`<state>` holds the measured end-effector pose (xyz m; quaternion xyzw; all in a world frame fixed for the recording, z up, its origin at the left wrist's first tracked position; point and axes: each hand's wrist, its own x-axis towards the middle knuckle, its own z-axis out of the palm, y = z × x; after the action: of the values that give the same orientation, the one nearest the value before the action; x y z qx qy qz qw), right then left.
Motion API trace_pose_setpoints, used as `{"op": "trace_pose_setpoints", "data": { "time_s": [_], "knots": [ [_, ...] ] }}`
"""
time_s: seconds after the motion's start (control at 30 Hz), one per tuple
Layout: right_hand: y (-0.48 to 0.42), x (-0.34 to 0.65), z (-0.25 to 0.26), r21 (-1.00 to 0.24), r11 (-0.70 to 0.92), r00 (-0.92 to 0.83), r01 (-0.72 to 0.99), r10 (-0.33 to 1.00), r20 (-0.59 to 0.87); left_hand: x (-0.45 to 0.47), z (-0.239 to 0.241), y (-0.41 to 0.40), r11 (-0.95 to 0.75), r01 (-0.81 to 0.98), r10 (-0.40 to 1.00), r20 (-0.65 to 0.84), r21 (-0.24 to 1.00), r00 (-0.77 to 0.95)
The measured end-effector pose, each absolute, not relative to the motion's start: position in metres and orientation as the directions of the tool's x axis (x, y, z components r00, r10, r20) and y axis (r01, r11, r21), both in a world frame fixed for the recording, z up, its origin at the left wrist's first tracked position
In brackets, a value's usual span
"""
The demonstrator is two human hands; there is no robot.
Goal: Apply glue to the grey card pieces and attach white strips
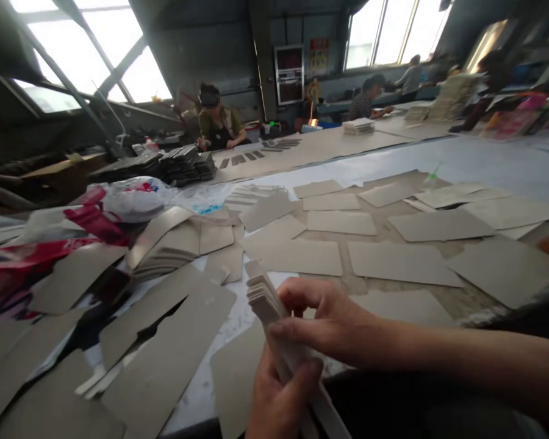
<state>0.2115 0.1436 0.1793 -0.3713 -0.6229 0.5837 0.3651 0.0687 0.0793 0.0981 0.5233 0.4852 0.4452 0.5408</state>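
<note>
A stack of narrow grey cardboard strips [261, 292] stands on edge in front of me, tilted away. My left hand [279, 399] grips the stack from below, thumb pressed on its side. My right hand [329, 323] reaches across from the right, and its fingers pinch the upper strips of the same stack. Several flat grey cardboard sheets [297, 256] lie spread over the white table [494, 164] just beyond my hands.
More cardboard pieces [165, 360] overlap at the left. A red and white plastic bag [96, 213] lies at far left, dark stacks [174, 164] behind it. Other people [217, 122] work at the far tables. A sheet pile [359, 126] sits in the distance.
</note>
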Motion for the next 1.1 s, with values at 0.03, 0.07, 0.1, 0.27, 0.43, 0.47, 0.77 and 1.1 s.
{"op": "trace_pose_setpoints", "data": {
  "time_s": [0.03,0.07,0.1,0.27,0.43,0.47,0.77,1.1],
  "knots": [
    [0.134,0.205,0.173,-0.998,0.044,-0.455,0.053,0.89,0.015,0.073,0.095,0.077,0.21,-0.089,0.972,-0.198,0.974,0.13],
    [0.125,0.202,0.166,-0.995,0.061,-0.441,0.075,0.897,0.022,0.075,0.092,0.073,0.313,-0.165,0.947,-0.295,0.935,0.123],
    [0.116,0.203,0.159,-0.992,0.072,-0.42,0.107,0.907,0.02,0.075,0.089,0.068,0.371,-0.215,0.929,-0.357,0.904,0.102],
    [0.056,0.248,0.114,-0.926,-0.25,-0.414,0.283,0.839,-0.353,0.054,0.074,0.038,0.444,-0.376,0.883,-0.469,0.813,0.029],
    [0.003,0.275,0.072,-0.847,-0.459,-0.132,0.267,0.853,-0.504,0.048,0.061,0.022,0.56,-0.408,0.823,-0.539,0.721,0.178],
    [0.0,0.273,0.07,-0.86,-0.45,-0.13,0.239,0.863,-0.488,0.049,0.06,0.019,0.563,-0.414,0.823,-0.53,0.715,0.204],
    [0.031,0.191,0.098,-0.954,-0.244,-0.35,-0.173,0.921,-0.172,0.044,0.053,-0.005,0.602,-0.405,0.796,-0.484,0.688,0.362],
    [0.031,0.161,0.086,-0.845,-0.398,-0.351,-0.357,0.896,-0.273,0.04,0.066,-0.009,0.544,-0.435,0.82,-0.565,0.717,0.095]
  ]
}}
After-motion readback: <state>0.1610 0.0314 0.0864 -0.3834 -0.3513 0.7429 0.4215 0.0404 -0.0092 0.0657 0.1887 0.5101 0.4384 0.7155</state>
